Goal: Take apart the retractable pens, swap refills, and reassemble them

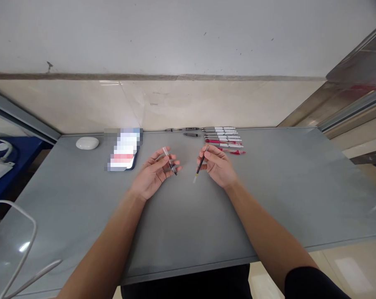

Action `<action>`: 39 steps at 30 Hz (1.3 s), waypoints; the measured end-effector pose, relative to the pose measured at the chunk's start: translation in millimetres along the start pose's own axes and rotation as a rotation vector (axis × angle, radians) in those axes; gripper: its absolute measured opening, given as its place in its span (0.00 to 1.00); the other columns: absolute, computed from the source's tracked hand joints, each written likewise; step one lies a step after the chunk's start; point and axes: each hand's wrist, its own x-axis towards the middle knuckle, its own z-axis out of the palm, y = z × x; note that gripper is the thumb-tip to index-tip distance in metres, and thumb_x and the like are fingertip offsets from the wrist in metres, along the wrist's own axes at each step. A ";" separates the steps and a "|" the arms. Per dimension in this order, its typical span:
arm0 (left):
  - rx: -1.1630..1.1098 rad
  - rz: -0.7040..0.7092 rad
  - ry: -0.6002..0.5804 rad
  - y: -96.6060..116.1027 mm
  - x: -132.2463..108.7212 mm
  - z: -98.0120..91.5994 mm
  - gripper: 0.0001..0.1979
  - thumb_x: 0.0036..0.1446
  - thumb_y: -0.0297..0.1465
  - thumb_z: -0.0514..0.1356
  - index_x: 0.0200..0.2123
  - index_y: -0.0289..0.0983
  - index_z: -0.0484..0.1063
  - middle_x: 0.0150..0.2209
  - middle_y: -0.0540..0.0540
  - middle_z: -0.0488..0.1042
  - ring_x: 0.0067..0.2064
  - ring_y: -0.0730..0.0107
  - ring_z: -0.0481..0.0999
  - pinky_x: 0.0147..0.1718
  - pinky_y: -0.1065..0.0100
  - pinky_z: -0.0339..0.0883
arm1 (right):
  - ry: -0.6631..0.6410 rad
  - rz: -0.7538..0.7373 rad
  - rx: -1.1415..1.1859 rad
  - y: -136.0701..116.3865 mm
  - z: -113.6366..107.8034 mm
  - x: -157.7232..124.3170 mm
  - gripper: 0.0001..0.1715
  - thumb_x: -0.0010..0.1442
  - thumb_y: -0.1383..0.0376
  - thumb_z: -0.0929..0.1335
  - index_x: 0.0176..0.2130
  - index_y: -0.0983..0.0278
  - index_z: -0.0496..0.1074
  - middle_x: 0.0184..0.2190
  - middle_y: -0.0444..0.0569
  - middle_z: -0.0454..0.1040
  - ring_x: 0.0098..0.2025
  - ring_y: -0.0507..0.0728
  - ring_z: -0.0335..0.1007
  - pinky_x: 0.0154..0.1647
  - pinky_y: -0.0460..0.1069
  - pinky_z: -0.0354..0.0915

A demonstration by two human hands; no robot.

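Between thumb and fingers, my left hand (153, 173) holds a clear pen barrel (169, 160) with a dark lower end, tilted down to the right. My right hand (218, 166) pinches a black ink refill (200, 164) near its upper tip; its lower end is pale and see-through, slanting down to the left. The two hands are apart, both just above the grey table (188, 232). Beyond my right hand lies a row of several white-and-grey pens (223, 133). Red pens (236, 152) lie at the row's near side, partly hidden by my right fingers.
Against the wall lie dark pens (181, 129), with a short dark grey pen part (192, 135) in front. A phone (125, 149) with a lit, blurred screen stands left of my left hand. A white mouse (87, 143) lies farther left. A white cable (35, 232) loops at lower left.
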 end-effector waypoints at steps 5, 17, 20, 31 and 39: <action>0.012 -0.002 0.004 -0.6 0.1 0.3 0.13 0.55 0.27 0.64 0.45 0.39 0.71 0.38 0.48 0.74 0.40 0.67 0.77 0.49 0.53 0.70 | 0.001 0.017 -0.019 0.6 1.4 -0.8 0.03 0.53 0.62 0.71 0.33 0.57 0.74 0.30 0.41 0.66 0.30 0.50 0.67 0.29 0.48 0.71; 0.087 0.072 -0.097 -2.0 -0.7 -1.9 0.10 0.54 0.27 0.64 0.40 0.40 0.71 0.41 0.48 0.74 0.42 0.65 0.77 0.45 0.60 0.70 | 0.350 -0.050 -0.085 1.9 0.0 6.7 0.12 0.49 0.58 0.74 0.35 0.57 0.75 0.35 0.42 0.68 0.31 0.50 0.68 0.28 0.47 0.71; 0.079 0.057 -0.069 -2.8 -0.2 -2.4 0.12 0.54 0.28 0.65 0.43 0.41 0.71 0.40 0.48 0.75 0.42 0.62 0.77 0.46 0.56 0.70 | 0.374 -0.049 -0.092 3.6 -1.1 8.1 0.14 0.48 0.57 0.74 0.36 0.58 0.75 0.35 0.43 0.69 0.32 0.50 0.69 0.28 0.47 0.71; 0.028 0.027 -0.031 -5.2 0.2 0.2 0.14 0.55 0.29 0.64 0.45 0.39 0.70 0.38 0.48 0.74 0.39 0.66 0.77 0.45 0.53 0.73 | 0.282 -0.062 -0.134 0.6 6.0 4.2 0.12 0.50 0.57 0.72 0.35 0.59 0.76 0.32 0.44 0.71 0.30 0.52 0.70 0.29 0.51 0.72; 0.032 0.061 -0.019 -6.3 -0.6 4.2 0.12 0.53 0.29 0.66 0.40 0.38 0.69 0.36 0.49 0.74 0.39 0.67 0.77 0.46 0.51 0.73 | 0.309 -0.051 -0.171 0.5 6.9 5.0 0.15 0.47 0.55 0.74 0.34 0.60 0.74 0.34 0.44 0.70 0.31 0.52 0.70 0.30 0.51 0.73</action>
